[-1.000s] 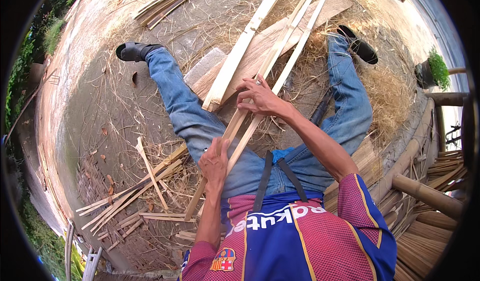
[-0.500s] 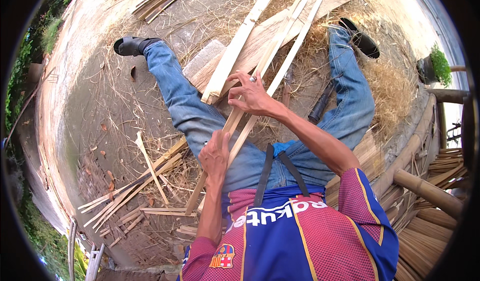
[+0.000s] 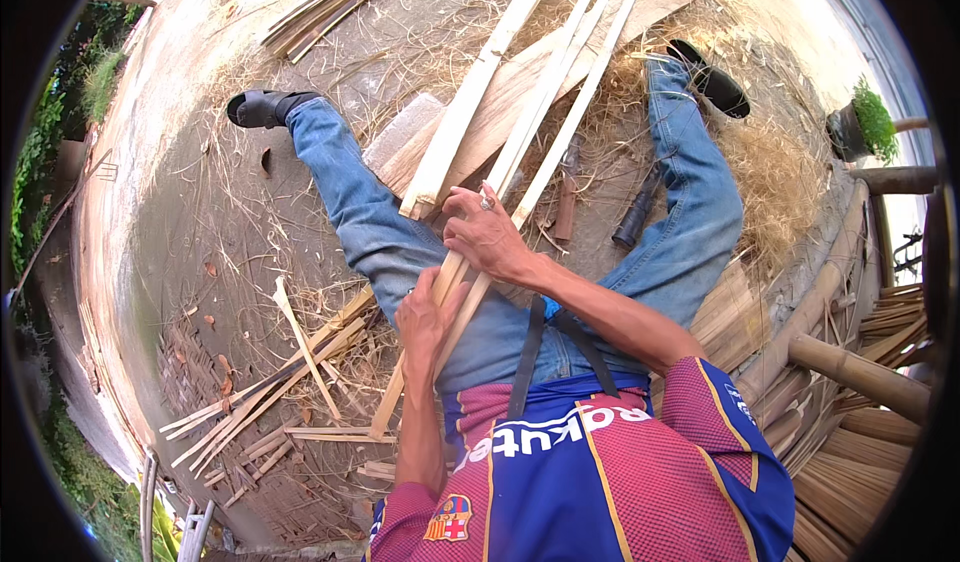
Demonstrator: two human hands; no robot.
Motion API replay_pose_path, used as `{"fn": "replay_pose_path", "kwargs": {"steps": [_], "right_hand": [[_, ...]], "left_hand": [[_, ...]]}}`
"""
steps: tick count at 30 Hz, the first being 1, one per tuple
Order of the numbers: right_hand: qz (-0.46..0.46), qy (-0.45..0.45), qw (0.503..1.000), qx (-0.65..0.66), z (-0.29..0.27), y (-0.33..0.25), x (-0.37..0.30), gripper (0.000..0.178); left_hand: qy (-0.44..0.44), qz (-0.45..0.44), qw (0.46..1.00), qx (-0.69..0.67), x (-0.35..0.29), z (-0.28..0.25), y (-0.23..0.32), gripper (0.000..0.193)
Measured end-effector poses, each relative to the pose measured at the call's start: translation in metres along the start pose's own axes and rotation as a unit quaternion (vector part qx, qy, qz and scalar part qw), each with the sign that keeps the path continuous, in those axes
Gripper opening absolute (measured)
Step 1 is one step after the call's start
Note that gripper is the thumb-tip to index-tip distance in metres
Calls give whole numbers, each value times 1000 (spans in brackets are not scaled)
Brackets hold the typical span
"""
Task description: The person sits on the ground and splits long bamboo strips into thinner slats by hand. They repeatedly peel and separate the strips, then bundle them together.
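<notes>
Two long, pale bamboo strips [image 3: 545, 92] run from beyond my feet down across my left thigh. My left hand [image 3: 427, 314] is closed around the left strip, close to my lap. Just above it, my right hand [image 3: 488, 234], wearing a ring, has its fingers curled over the same strip. The second strip [image 3: 578, 112] passes under my right hand, and I cannot tell whether it is gripped too. A wider split bamboo piece [image 3: 470, 102] lies beside them to the left, resting over a flat wooden board [image 3: 620, 34].
A grey block [image 3: 408, 127] sits under the board. A dark cylindrical object [image 3: 638, 210] and a brown wooden piece [image 3: 566, 202] lie between my legs. Loose strips [image 3: 280, 377] are at my left, more strips [image 3: 325, 2] at the far left. Shavings [image 3: 775, 177] cover the ground.
My right hand has slid down the strip toward me, closing the gap to my left hand. Its fingers are more curled. The strips have shifted slightly left.
</notes>
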State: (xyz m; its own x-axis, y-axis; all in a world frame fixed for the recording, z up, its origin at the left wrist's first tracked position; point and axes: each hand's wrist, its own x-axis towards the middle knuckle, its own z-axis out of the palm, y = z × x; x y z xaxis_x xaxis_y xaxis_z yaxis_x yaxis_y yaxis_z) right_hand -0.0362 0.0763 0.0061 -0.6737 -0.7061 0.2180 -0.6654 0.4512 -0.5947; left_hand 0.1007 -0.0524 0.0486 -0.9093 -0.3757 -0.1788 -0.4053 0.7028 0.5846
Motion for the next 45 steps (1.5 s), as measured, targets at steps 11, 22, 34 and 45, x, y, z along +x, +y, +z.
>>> {"fn": "replay_pose_path", "kwargs": {"steps": [11,22,34,45], "right_hand": [[403,407,778,259,-25,66,-24,35],[354,400,585,610,-28,63,-27,29],[344,439,581,593,-47,42,-24,30],[295,445,608,587,-53,21,-11,34]], "left_hand": [[-59,-20,987,-149,21,5,6,29],[-37,-25,982,-185,43,1,3,41],[-80,-23,988,-133,57,0,-9,46],[-12,46,989,-141,50,10,-8,36]]}}
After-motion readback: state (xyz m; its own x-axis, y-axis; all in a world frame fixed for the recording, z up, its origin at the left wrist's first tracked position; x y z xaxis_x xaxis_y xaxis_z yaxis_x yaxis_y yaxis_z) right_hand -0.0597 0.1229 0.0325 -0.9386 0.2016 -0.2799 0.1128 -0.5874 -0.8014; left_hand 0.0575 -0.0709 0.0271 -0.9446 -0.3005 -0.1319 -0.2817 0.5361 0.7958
